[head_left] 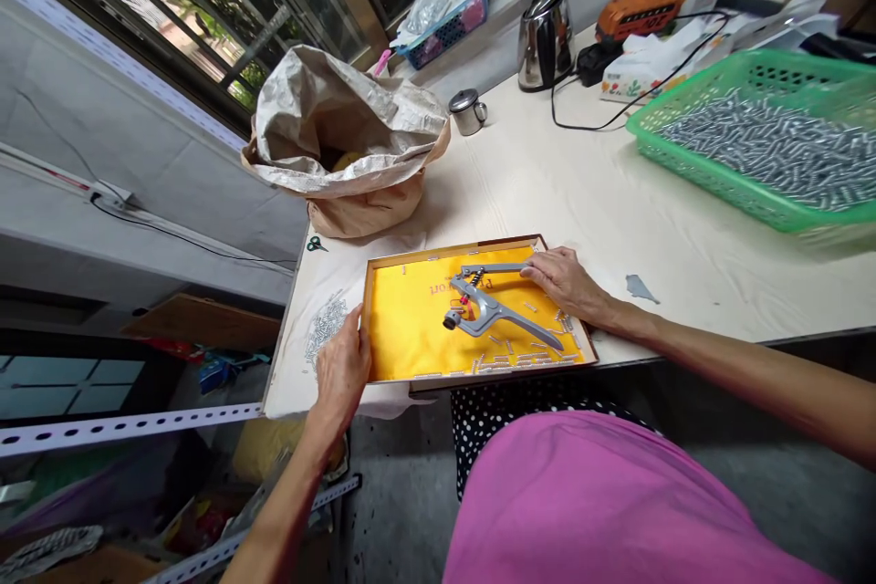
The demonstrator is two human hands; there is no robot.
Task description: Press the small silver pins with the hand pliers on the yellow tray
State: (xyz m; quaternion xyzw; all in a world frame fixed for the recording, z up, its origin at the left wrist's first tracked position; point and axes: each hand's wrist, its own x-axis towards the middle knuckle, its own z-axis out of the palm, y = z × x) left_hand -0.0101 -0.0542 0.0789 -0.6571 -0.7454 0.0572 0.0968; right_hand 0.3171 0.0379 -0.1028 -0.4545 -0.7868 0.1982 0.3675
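Note:
A shallow yellow-lined tray (417, 324) with a wooden rim lies at the table's front edge. My left hand (343, 367) is closed on the tray's left rim. Over the yellow lining is a grey hand-press plier (489, 310) with spread handles and a spring. My right hand (567, 281) reaches over the tray's right side, its fingers closed at the end of the plier's upper handle. Small metal tubes (534, 360) are scattered in the tray, mostly along the near and right sides. A heap of similar small metal pieces (327, 326) lies left of the tray.
Behind the tray stands an open paper-lined sack (366, 205). A green basket (739, 192) of metal tubes is at the right. Farther back are a steel mug (468, 112), a kettle (546, 36) and a black cable (581, 126). Small scissors (316, 244) lie near the left edge.

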